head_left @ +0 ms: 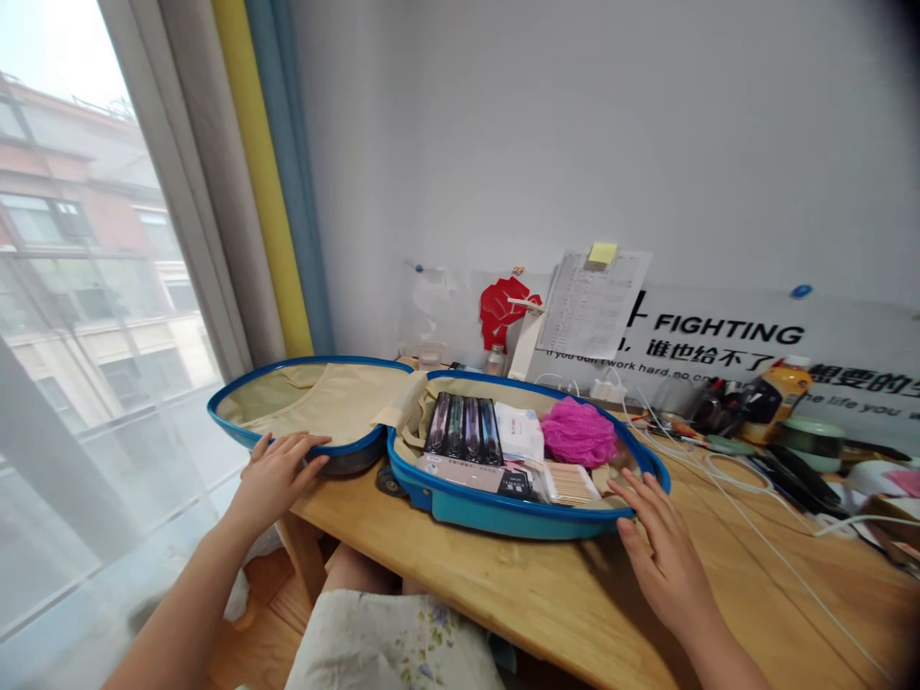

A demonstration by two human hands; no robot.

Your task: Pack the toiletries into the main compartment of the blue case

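Observation:
A small blue suitcase [503, 515] lies opened flat on the wooden desk, its lid [337, 398] folded out to the left. In its right half sit a pack of toothbrushes [464, 428], a white packet [518, 433], a pink bath puff [579, 431], a pack of cotton swabs [570, 484] and a flat box [471, 474]. My left hand [283, 471] rests on the near rim of the lid, fingers spread. At the right end of the suitcase, my right hand [657, 527] touches the near rim with fingers stretched out. Neither hand holds anything.
Along the right of the desk [725, 575] run white cables [747, 489]. Behind them stand an orange-yellow bottle [780, 398], a green-lidded jar [811, 443] and several dark items. Papers [593, 302] hang on the wall; a curtained window [79, 287] is at the left.

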